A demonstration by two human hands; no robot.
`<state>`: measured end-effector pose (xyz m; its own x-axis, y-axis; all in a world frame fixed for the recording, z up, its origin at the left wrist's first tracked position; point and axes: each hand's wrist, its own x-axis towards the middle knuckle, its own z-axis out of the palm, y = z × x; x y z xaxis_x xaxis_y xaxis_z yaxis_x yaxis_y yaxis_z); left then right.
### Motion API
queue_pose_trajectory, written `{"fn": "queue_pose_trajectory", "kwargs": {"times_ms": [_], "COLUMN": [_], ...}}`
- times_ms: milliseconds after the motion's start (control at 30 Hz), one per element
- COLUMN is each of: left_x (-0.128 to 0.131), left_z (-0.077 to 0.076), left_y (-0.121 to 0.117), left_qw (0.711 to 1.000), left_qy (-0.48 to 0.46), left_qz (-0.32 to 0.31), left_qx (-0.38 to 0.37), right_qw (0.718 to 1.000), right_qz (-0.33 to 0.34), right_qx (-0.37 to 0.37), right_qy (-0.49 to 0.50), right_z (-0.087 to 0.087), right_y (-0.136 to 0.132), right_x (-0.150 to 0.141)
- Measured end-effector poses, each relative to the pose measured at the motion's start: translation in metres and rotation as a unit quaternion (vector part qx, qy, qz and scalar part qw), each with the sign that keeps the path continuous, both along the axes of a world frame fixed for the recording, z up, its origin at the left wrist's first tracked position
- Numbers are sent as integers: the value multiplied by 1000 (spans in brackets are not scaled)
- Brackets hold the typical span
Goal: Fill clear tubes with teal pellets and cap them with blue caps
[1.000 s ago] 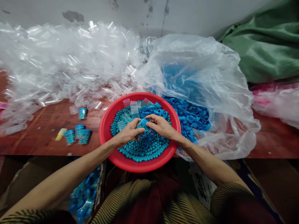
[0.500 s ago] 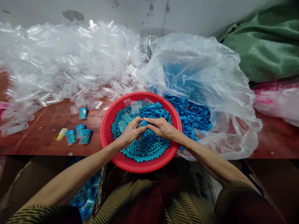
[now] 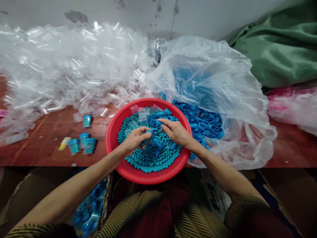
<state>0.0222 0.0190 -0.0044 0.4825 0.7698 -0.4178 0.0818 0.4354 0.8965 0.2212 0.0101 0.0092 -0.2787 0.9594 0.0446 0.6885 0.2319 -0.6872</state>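
Note:
My left hand (image 3: pixel 137 139) is closed on a small blue plastic piece (image 3: pixel 150 133), its exact shape partly hidden by the fingers. To the right, my right hand (image 3: pixel 175 131) hangs over the beads with forefinger and thumb apart, and nothing shows between them. Its fingertips are close to a heap of blue whistle-like plastic parts (image 3: pixel 158 115). Both hands are above a red basin (image 3: pixel 110 132) full of turquoise beads (image 3: pixel 153 165). A few clear plastic cups (image 3: pixel 142 114) lie on the beads at the back, and more blue parts (image 3: pixel 156 145) rest in the middle.
Several bead-filled cups with blue rims (image 3: pixel 89 145) stand on the red-brown table left of the basin, beside a yellow-and-white slip (image 3: pixel 64 143). Behind is a large pile of clear cups (image 3: pixel 74 69). At right, a plastic bag (image 3: pixel 232 82) spills blue parts (image 3: pixel 205 122).
My hands were together around the blue piece. Now my right hand has let go and moved right, its fingers spread, while my left hand keeps the piece.

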Motion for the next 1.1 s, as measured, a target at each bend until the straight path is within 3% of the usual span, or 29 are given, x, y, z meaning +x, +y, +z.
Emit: {"fn": "queue_pose_trajectory", "kwargs": {"times_ms": [67, 133, 267, 433, 567, 767, 967, 1033, 1100], "left_x": [-1, 0, 5, 5, 8, 3, -5, -3, -1], "left_z": [-1, -1, 2, 4, 2, 6, 6, 7, 9], "left_y": [-1, -3, -10, -20, -24, -19, -20, -22, -24], "left_qw": [1000, 1000, 998, 997, 997, 990, 990, 991, 992], "left_qy": [-11, -22, -53, -67, -64, -110, -96, -85, -76], "left_qz": [4, 11, 23, 23, 47, 39, -25, -10, 11], "left_qx": [3, 5, 18, 35, 25, 77, 96, 98, 101], "right_qw": [993, 990, 991, 988, 985, 984, 957, 962, 977], "right_qz": [-47, -18, 98, 113, 145, 126, -22, -19, 19], "right_qx": [74, 100, 84, 101, 99, 80, -50, -37, 26], "right_qy": [-84, -97, -36, 0, -6, 98, 285, 271, 210], "right_z": [7, 11, 2, -17, -19, 5, 11, 12, 14], "right_y": [-4, -12, -26, -31, -30, -31, -25, -23, -22], "right_x": [0, -5, -20, -23, -21, -15, -14, -16, -18]}}
